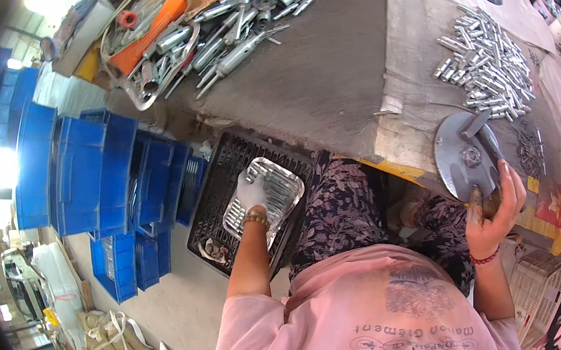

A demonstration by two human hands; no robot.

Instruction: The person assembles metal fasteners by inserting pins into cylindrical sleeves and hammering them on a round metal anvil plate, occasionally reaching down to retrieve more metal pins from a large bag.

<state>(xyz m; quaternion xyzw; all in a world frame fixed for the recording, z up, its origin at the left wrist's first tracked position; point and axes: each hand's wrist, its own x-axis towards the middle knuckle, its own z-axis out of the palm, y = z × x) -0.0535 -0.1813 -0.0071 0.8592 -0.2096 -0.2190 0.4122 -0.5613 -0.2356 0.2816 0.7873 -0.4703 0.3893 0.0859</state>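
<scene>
My left hand (251,191), in a white glove, reaches down over a shiny metal tray (299,185) full of slim silver metal rods (281,192). Its fingertips lie among the rods; whether they grip one is not clear. The tray rests on a black plastic crate (209,197) beside my left leg. Bare, my right hand (495,214) is at the bench's near edge, thumb and fingers apart, with nothing visible between them. Those fingertips are close to a round grey metal disc fixture (452,159) with a central hub and a dark lever (475,124).
Past the disc lies a heap of short silver metal pins (486,66); small dark pins (529,149) lie nearer. Larger metal tubular parts (230,58) and an orange tool (149,35) cover the bench's far left. Blue stacked bins (82,176) stand left.
</scene>
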